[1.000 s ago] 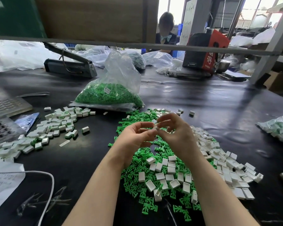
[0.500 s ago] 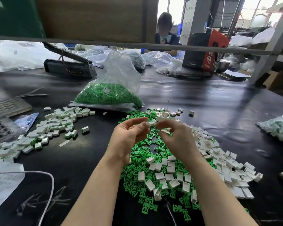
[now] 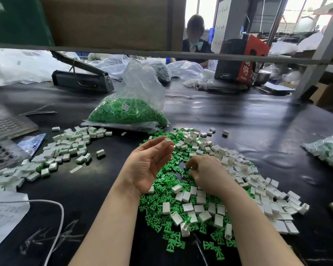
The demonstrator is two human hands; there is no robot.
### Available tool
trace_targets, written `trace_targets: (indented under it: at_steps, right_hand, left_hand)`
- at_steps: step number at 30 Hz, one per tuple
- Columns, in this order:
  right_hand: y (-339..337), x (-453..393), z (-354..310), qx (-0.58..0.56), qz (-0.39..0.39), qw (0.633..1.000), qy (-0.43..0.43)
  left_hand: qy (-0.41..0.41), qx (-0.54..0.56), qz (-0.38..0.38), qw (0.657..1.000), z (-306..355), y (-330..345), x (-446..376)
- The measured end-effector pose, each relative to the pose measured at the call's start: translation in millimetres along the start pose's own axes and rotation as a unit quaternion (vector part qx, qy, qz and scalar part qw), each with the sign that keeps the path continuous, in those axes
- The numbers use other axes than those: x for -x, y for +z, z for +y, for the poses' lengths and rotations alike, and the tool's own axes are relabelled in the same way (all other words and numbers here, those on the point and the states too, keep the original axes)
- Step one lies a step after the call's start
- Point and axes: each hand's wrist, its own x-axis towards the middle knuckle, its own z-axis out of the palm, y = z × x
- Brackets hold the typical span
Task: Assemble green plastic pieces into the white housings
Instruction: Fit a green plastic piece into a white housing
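The black worktable (image 3: 238, 120) carries your whole supply: a clear bag of green pieces (image 3: 127, 114) at the far centre, a heap of finished units (image 3: 65, 148) to your left, and, directly before you, a spread of loose green pieces (image 3: 167, 206) overlain by empty white housings (image 3: 238, 173). A second bag of parts (image 3: 329, 150) lies at the right edge.

Your left hand (image 3: 148, 166) is raised palm-up above the near edge of the green spread, thumb and forefinger pinching one white housing (image 3: 168, 141) at the fingertips. Your right hand (image 3: 208, 173), which half a second ago met the left at chest height, has dropped onto the pile; its fingers are curled down among the green pieces, and whether they already grip one cannot be told, since the fingertips are buried.

The separation of the hands suggests that the housing in your left hand is waiting for its insert, and that you are fetching the next green piece. Judged from the piles, many housings remain unfilled.
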Motion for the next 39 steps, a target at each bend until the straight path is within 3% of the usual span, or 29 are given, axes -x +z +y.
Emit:
trace_targets:
  at_steps: [3, 13, 17, 21, 26, 31, 39]
  right_hand:
    - [-1, 0, 2, -0.012, -0.020, 1.000, 0.000]
    - [-4, 4, 2, -0.037, 0.020, 0.999, 0.000]
    - [-5, 4, -1, -0.114, 0.071, 0.991, 0.005]
    - [-13, 6, -8, -0.327, 0.149, 0.933, -0.012]
    - [-22, 10, -21, -0.544, 0.141, 0.827, -0.024]
    - [-25, 13, -24, -0.628, 0.108, 0.770, -0.014]
    - [-26, 13, -25, -0.683, 0.082, 0.725, -0.016]
  left_hand:
    - [-0.002, 0.021, 0.016, 1.000, 1, -1, 0]
    - [-0.006, -0.008, 0.043, 0.999, 0, -2, -1]
    - [0.014, -0.012, 0.047, 0.999, -1, -2, -1]
    - [0.011, -0.030, 0.041, 0.999, -2, -1, -1]
    - [0.025, -0.048, 0.027, 0.998, -2, 1, -1]
    - [0.046, -0.066, 0.004, 0.997, -4, 5, 0]
    - [0.045, -0.072, -0.012, 0.996, -4, 7, 3]
